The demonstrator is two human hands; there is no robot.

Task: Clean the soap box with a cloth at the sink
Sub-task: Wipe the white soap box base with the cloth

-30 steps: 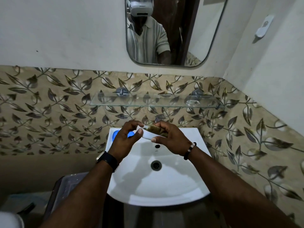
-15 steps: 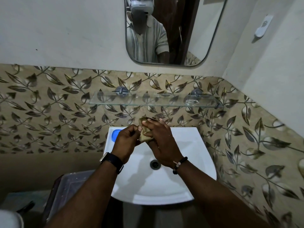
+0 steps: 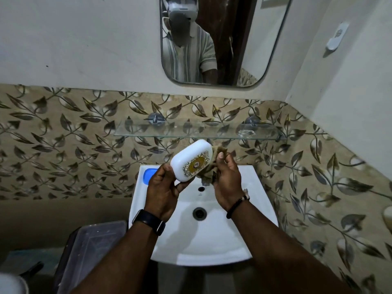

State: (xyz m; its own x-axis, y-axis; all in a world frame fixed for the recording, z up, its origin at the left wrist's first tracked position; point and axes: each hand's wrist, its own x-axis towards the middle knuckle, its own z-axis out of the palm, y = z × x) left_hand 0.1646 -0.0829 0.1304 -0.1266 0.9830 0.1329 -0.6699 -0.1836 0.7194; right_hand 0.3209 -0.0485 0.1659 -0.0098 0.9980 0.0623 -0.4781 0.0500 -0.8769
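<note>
A white soap box (image 3: 186, 159) with a gold ornamental emblem on its lid is held tilted above the back of the white sink (image 3: 250, 236). My left hand (image 3: 163, 192) grips its lower left end between thumb and fingers. My right hand (image 3: 228, 179) holds a crumpled brown cloth (image 3: 214, 164) against the box's right side. Part of the cloth hangs under the box and behind my right fingers.
A blue soap (image 3: 148, 176) lies on the sink's back left corner. A glass shelf (image 3: 191, 132) runs along the leaf-patterned tiles just above the box, and a mirror (image 3: 233, 43) hangs higher. A dark plastic container (image 3: 93, 247) stands left of the sink.
The soap box has been turned so its decorated lid faces me and has risen a little. The cloth has moved from over the box to its right side.
</note>
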